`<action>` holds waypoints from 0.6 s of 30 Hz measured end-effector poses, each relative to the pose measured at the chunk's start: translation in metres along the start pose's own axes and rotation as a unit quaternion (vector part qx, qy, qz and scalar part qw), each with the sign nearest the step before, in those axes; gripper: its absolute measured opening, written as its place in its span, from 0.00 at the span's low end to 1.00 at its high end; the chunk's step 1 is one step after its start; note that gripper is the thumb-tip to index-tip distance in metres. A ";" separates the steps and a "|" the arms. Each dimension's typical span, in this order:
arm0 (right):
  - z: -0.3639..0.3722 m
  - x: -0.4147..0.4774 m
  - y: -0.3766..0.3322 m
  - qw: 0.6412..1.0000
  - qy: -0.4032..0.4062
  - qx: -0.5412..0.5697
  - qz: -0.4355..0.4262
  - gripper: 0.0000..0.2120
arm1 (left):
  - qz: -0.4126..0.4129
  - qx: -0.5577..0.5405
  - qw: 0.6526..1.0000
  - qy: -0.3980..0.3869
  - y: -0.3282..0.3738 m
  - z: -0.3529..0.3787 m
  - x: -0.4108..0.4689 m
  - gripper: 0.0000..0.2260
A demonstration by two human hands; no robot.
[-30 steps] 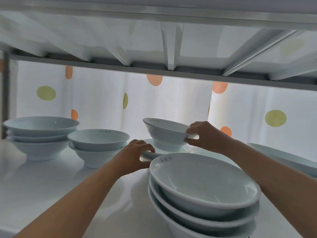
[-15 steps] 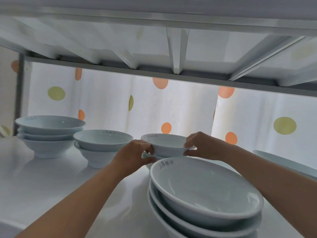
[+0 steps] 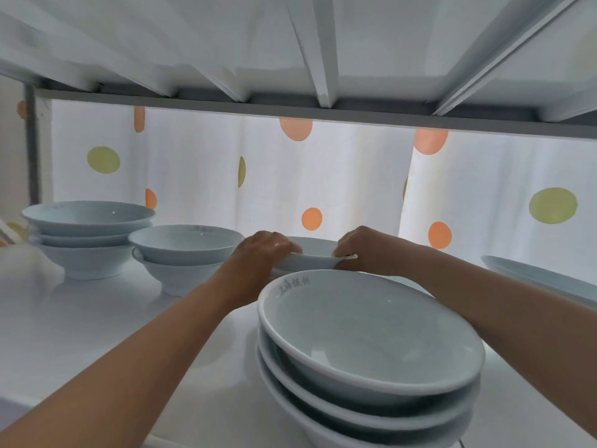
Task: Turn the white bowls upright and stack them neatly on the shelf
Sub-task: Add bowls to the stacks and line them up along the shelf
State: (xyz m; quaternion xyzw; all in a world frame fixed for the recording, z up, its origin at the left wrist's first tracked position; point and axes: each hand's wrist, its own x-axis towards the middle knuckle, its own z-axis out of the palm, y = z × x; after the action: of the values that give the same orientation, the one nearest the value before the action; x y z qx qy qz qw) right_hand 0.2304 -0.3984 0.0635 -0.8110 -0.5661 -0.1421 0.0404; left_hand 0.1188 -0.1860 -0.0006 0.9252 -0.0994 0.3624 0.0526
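I am watching both hands working at the middle of the frame, holding a small white bowl [image 3: 311,255] upright by its rim. The left hand [image 3: 261,253] is curling its fingers over the bowl's left edge, and the right hand [image 3: 365,250] is pinching the right edge; both are closed on the rim. The bowl's base is hiding behind the near stack of wide bowls [image 3: 368,344] at lower right, so I cannot tell whether it is already sitting on something or hanging just above it.

I am judging this as the placing step: the bowl is turned up and is being seated. The next move is calling for a level lowering, a check that it nests squarely, then a gentle release of both hands.

Two finished stacks are standing at the left of the frame: a three-bowl stack [image 3: 87,234] and a two-bowl stack [image 3: 184,253] just beside it. The shelf [image 3: 106,318] is showing smooth, white and glossy. Behind it a dotted curtain [image 3: 193,169] is glowing with backlight, and the ribbed underside of the upper shelf [image 3: 323,43] is filling the top.
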 end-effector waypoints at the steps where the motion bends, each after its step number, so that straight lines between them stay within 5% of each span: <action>1: 0.002 0.000 0.004 1.000 0.006 -0.001 -0.001 0.17 | 0.002 -0.007 1.000 -0.013 0.001 0.002 0.003 0.16; 7: 0.011 -0.011 0.014 1.000 -0.013 0.001 0.014 0.16 | -0.020 0.046 0.996 -0.080 0.001 0.009 0.014 0.24; 11: 0.000 -0.049 0.036 0.990 0.034 0.011 0.137 0.26 | -0.043 0.095 0.985 -0.141 0.005 0.005 0.019 0.26; 18: -0.007 -0.089 0.032 0.966 -0.072 0.045 0.244 0.26 | -0.058 0.070 0.989 -0.116 0.007 0.008 0.024 0.38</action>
State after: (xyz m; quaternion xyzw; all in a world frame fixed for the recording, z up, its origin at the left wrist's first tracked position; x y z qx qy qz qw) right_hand 0.2306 -0.4915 0.0484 -0.9299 -0.3586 -0.0438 0.0692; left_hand 0.1395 -0.1975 0.0104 0.9665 -0.0257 0.2552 -0.0035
